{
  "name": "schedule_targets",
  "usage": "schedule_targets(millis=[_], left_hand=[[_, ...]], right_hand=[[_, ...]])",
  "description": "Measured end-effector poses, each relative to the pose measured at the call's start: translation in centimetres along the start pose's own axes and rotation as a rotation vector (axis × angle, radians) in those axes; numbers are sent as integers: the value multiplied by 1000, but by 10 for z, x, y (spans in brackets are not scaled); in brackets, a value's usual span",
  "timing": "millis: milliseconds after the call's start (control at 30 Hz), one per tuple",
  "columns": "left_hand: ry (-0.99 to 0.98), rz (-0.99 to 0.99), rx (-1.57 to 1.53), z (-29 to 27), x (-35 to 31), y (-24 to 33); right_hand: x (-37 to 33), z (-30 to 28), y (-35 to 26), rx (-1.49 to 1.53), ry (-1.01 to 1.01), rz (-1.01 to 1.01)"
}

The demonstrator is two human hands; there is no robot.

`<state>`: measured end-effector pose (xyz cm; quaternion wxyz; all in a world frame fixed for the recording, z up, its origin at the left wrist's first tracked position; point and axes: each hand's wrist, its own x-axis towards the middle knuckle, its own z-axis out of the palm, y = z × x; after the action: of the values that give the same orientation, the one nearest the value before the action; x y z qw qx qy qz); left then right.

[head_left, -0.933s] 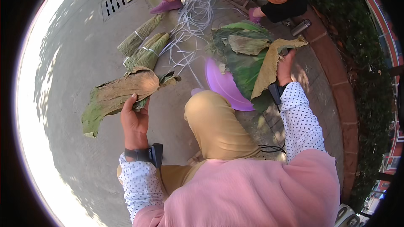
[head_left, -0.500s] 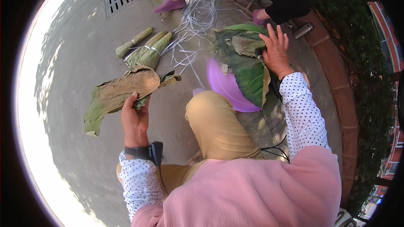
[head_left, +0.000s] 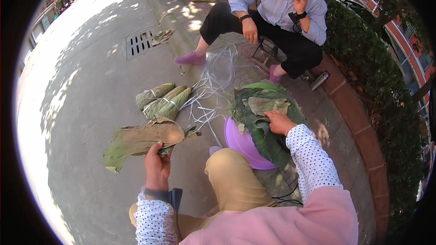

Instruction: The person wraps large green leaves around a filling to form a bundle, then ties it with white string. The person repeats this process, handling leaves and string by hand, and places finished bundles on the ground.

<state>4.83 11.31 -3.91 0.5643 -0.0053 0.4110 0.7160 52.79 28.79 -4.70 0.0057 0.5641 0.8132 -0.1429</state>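
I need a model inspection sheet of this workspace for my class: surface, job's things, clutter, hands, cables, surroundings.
Surface: grey pavement, sun-dappled toward the left.
Job's things: folded leaf, brown and green; leaf pile overlapping purple basin; tied leaf bundles.
Clutter: tangled white strips; dry leaf beside drain grate.
Hands: left hand grips the folded leaf; right hand touches the leaf pile.
Cables: dark cables beside khaki trouser leg.
Surroundings: seated person, metal flask, hedge.

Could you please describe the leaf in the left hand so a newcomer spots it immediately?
Start at the bent knee, lower centre. Left of it, the left hand holds the leaf. Unlike the tied bundles beyond, it is brown, green-ended and shows no tie.
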Motion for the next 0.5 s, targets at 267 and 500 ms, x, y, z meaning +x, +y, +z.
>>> schedule_targets(millis=[267, 500], left_hand=[[5, 22, 1, -7, -1, 3], [-3, 21, 0, -1, -4, 3]], right_hand=[[2, -6, -12, -208, -80, -64], [-2, -1, -14, -266, -66, -9]])
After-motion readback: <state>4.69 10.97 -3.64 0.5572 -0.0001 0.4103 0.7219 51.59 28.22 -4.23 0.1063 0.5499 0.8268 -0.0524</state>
